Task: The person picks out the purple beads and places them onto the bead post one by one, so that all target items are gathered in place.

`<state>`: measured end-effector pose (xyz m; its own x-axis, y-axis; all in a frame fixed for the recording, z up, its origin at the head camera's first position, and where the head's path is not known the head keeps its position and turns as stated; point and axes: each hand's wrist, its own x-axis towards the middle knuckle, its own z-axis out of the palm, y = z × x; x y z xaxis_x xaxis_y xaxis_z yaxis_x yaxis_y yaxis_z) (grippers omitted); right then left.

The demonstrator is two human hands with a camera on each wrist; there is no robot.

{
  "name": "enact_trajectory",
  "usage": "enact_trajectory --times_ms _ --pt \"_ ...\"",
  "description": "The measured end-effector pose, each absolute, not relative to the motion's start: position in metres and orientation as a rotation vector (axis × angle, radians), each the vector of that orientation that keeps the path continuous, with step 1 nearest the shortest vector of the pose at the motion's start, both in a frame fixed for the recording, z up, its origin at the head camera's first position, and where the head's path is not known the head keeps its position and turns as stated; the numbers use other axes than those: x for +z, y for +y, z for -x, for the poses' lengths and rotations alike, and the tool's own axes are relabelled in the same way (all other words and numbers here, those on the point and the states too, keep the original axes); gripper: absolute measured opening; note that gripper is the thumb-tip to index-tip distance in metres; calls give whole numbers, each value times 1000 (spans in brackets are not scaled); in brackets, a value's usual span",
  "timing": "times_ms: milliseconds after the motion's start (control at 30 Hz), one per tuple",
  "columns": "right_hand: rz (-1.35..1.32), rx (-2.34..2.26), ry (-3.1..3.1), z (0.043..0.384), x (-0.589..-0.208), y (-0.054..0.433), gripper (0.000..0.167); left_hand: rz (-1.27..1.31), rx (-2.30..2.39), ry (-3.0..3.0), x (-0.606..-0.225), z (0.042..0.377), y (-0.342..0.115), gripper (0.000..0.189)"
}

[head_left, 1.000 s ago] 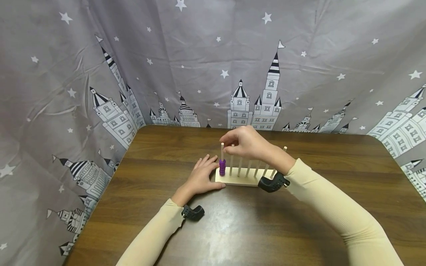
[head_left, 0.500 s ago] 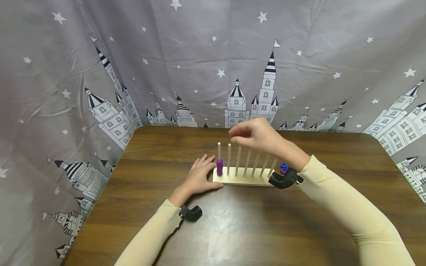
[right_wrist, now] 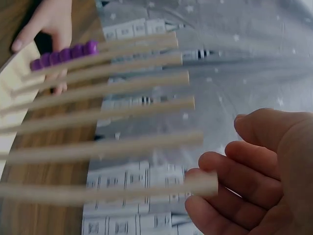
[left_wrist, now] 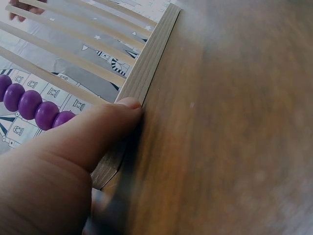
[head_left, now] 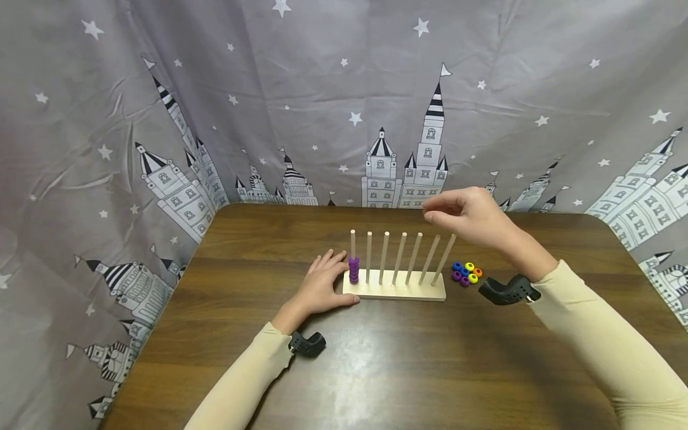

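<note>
A wooden peg board with a row of several upright pegs stands on the table. Purple beads are stacked on its leftmost peg. My left hand lies at the board's left end with fingers spread on the table. In the left wrist view, its thumb touches the board's front edge. My right hand is raised above and right of the rightmost peg. The right wrist view shows its fingers loosely bent, with nothing between them and the thumb.
Several loose beads in purple, blue, yellow and orange lie in a cluster just right of the board. The brown table runs back to a grey curtain printed with castles and stars.
My right hand has moved right, from the leftmost peg's top, past the other pegs, bringing the loose beads into sight. The left hand stays at the board's end.
</note>
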<state>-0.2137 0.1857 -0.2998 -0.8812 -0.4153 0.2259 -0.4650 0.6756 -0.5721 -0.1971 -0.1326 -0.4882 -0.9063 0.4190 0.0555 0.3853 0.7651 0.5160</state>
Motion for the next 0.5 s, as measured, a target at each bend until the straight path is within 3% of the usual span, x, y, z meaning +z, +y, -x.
enact_trajectory --times_ms 267,500 --pt "-548 967 -2826 204 -312 226 23 -663 818 2890 -488 197 -132 77" --pt "-547 871 -2801 198 -338 250 20 -662 820 2891 -489 198 -133 77"
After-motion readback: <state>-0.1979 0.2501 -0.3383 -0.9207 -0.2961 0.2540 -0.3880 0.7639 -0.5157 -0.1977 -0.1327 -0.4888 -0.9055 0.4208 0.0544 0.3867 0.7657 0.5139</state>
